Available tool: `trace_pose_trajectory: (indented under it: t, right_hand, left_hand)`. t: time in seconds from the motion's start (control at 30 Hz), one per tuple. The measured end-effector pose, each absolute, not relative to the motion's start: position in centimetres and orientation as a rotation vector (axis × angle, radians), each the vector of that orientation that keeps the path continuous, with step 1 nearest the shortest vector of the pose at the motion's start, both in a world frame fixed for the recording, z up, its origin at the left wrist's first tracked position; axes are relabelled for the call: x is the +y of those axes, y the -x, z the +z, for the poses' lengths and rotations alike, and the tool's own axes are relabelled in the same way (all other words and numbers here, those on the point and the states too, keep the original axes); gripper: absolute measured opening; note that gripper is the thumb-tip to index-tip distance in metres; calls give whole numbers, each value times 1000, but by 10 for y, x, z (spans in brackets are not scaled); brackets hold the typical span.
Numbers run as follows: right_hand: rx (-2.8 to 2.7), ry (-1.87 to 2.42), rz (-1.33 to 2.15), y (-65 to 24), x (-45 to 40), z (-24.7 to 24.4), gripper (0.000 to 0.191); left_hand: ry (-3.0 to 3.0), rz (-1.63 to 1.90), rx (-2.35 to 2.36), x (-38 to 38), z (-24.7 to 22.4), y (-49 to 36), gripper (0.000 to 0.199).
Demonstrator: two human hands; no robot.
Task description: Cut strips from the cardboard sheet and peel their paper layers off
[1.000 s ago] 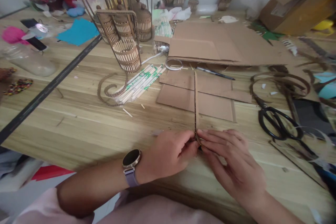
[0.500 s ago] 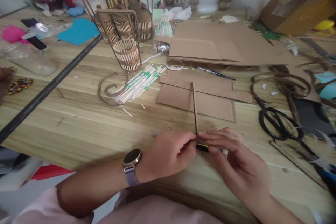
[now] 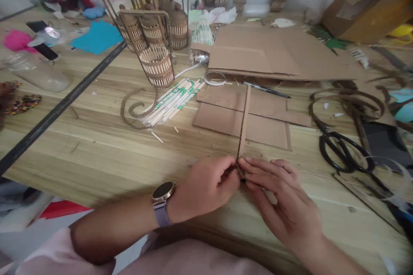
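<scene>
A narrow cardboard strip (image 3: 244, 126) stands on edge, pointing away from me over the flat cardboard pieces (image 3: 213, 120). My left hand (image 3: 211, 180), with a watch (image 3: 163, 191) on its wrist, pinches the strip's near end between thumb and fingers. Against the other side of that end press the fingers of my right hand (image 3: 284, 197), its thumb just below them. A small dark object shows between the two hands, mostly hidden by the fingers, so I cannot tell its kind.
Cardboard baskets with tall handles (image 3: 156, 66) stand at the back left, beside wrapped sticks (image 3: 176, 101) and a curled strip (image 3: 124, 111). Large cardboard sheets (image 3: 251, 58), a pen (image 3: 267, 90) and a tape ring (image 3: 215, 78) lie beyond my hands. Black scissors (image 3: 342, 154) lie right.
The strip's far end has swung to the right and further away, so more of its flat side shows. My right hand has shifted slightly left, covering most of the dark object.
</scene>
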State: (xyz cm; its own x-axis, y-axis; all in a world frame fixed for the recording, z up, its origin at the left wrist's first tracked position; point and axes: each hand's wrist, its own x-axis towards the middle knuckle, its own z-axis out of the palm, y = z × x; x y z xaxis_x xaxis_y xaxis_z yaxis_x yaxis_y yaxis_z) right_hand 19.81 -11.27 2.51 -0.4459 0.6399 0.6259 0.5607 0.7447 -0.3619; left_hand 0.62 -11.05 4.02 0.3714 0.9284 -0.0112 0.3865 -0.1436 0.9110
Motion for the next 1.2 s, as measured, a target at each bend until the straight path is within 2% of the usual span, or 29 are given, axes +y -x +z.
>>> trace_pose_trajectory:
  t: [0.4, 0.67, 0.87, 1.2]
  right_hand:
    - [-2012, 1006, 342, -200, -112, 25, 8]
    - [-2038, 909, 300, -200, -108, 22, 11]
    - [-2132, 938, 112, -198, -109, 23, 9]
    - [-2130, 948, 157, -198, -113, 24, 12]
  left_hand:
    - [-1761, 745, 1171, -110, 39, -6, 22]
    - [-1707, 676, 1109, -109, 40, -4, 28]
    - [-1676, 655, 1112, -109, 40, -6, 23]
    - [-1661, 707, 1147, -111, 38, -6, 19]
